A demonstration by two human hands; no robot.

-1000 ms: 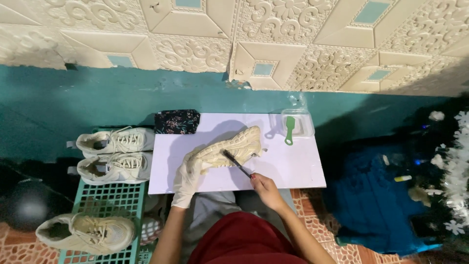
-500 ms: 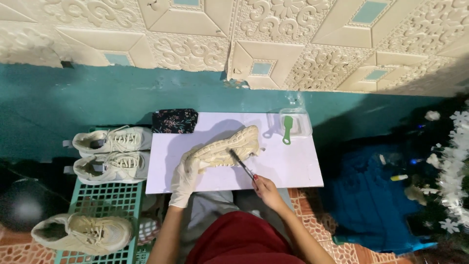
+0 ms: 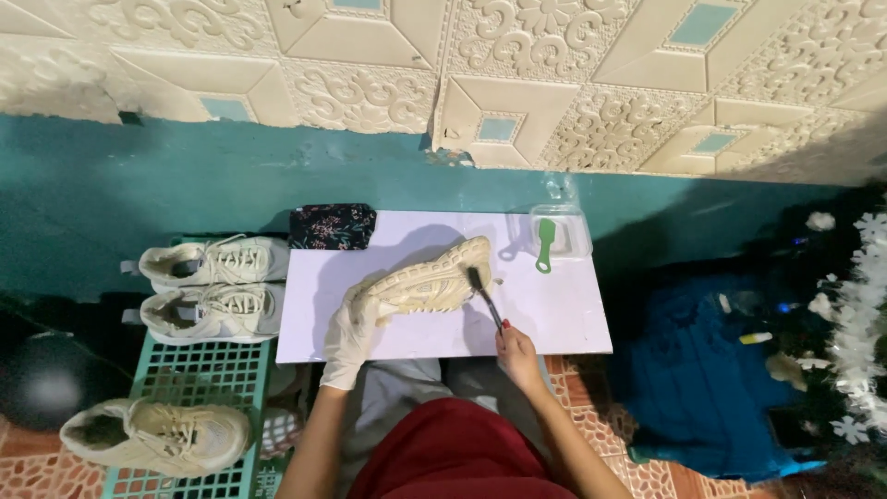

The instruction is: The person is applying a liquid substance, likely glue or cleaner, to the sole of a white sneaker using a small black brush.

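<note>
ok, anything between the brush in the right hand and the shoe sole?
Nothing visible. The right hand holds the dark brush with its head already on the upturned sole of the cream shoe, which the gloved left hand steadies at the heel end on the white board.

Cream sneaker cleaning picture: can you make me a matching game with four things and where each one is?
Things:
1. cream sneaker lying sole-out
2. green-handled brush
3. dark flowery pouch
4. slim dark brush

Places:
A. back left corner of the white board
B. in the bare right hand
C. on the clear plastic tub
D. held by the gloved left hand

Pairs: 1-D, 2-C, 3-A, 4-B
</note>
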